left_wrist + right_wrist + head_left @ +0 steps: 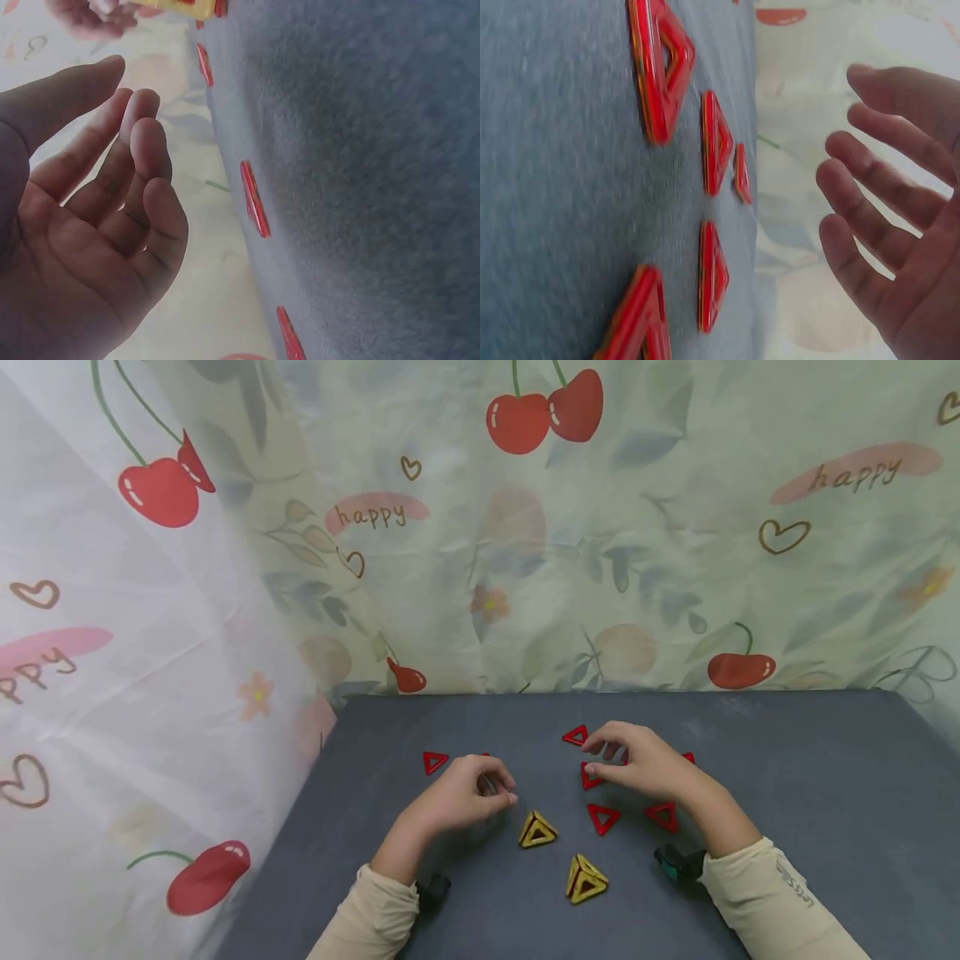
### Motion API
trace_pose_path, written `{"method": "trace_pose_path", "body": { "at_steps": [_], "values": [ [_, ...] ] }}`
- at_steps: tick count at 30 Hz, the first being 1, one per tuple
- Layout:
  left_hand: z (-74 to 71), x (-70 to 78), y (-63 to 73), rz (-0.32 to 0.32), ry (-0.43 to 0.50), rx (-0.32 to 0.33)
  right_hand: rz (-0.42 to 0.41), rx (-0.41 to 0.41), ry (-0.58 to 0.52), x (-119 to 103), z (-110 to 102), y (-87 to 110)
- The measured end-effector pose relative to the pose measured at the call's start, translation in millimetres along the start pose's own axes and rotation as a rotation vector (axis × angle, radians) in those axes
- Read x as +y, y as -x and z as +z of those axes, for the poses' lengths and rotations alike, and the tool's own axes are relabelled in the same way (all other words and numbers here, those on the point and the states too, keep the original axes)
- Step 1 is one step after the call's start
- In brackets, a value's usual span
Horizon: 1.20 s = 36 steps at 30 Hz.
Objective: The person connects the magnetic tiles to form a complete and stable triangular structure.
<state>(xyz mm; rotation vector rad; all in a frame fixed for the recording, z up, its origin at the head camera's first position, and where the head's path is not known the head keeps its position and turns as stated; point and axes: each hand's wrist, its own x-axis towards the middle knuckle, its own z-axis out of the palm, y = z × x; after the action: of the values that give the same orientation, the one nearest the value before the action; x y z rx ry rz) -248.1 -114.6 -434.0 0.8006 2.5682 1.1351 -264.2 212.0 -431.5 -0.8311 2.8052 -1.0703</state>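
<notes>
My left hand [468, 789] hovers over the left part of the table, fingers loosely bent and nothing between them. Just beyond it lies a red triangle frame [435, 762]; another is mostly hidden behind the hand. To its right sits a gold triangular pyramid piece [537, 832], with a second gold pyramid piece [586, 882] nearer to me. My right hand [641, 760] hangs above several flat red triangles, palm empty in the right wrist view, fingers loosely spread. Among them are a far triangle [575, 736] near its fingertips and a nearer triangle [603, 817] below it.
The dark grey table [810, 777] reaches back to a printed curtain [465, 610] with cherries and hearts. Another red triangle [663, 816] lies under the right wrist. A black wrist device [678, 863] sits at the right cuff.
</notes>
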Motion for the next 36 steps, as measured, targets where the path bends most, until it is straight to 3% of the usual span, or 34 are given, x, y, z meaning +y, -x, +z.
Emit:
{"method": "trace_pose_path", "body": {
  "at_steps": [5, 11, 16, 26, 36],
  "values": [
    [-10.0, -1.3, -5.1, -0.041, 0.045, 0.084, 0.012, -0.080, -0.029, 8.7, -5.5, 3.1],
    [-17.0, -5.4, -15.1, -0.147, 0.084, 0.206, 0.044, -0.178, -0.066, 13.5, -7.4, 3.7],
    [-18.2, -15.0, -21.4, -0.233, 0.098, 0.270, 0.057, -0.272, -0.123, 16.1, -5.2, 5.0],
    [-11.9, -36.3, -23.0, -0.363, 0.057, 0.266, 0.128, -0.379, -0.129, 12.3, 0.6, 3.3],
    [-6.3, -41.3, -29.3, -0.359, 0.002, 0.214, 0.142, -0.372, -0.097, 10.1, 5.8, 4.0]
  ]
}}
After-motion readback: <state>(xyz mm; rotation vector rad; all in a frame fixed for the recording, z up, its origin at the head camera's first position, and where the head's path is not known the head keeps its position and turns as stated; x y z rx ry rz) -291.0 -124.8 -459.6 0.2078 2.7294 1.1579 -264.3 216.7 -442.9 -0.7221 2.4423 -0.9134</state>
